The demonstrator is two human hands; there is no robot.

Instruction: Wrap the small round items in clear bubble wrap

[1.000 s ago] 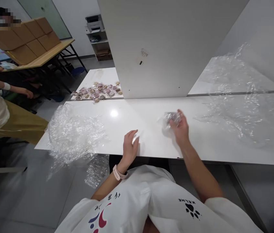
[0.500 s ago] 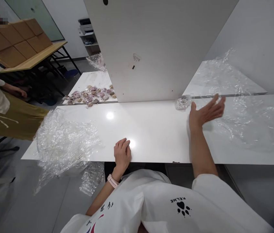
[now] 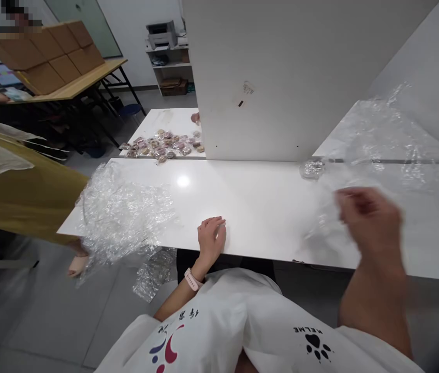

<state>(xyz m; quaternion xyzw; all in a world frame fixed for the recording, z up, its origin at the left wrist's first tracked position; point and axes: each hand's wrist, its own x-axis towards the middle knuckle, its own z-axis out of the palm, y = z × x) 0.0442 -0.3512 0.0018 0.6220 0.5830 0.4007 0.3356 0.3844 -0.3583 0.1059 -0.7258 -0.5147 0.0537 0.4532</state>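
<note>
My left hand point(image 3: 211, 239) rests on the near edge of the white table point(image 3: 243, 207), fingers loosely curved and the thumb a little apart, with nothing visible in it. On the right, my right hand point(image 3: 372, 220) is raised over the table, blurred by motion. Its fingers are pinched together on a thin clear plastic bag point(image 3: 320, 220), which trails to the left of the hand. Just beyond lies a small wrapped bundle point(image 3: 312, 169), at the foot of the upright white panel. More clear plastic point(image 3: 382, 129) spreads behind the hand.
A big heap of clear plastic bags point(image 3: 126, 212) covers the table's left end and hangs over the edge. Small wrapped pieces point(image 3: 165, 145) lie beyond it. A tall white panel point(image 3: 274, 77) stands across the back. At far left are a person's yellow skirt point(image 3: 29, 191) and cardboard boxes point(image 3: 60, 57).
My right hand has come back toward me from the far plastic, going from spread fingers to a pinch with a clear bag trailing. The left hand stays on the table edge. The view has shifted.
</note>
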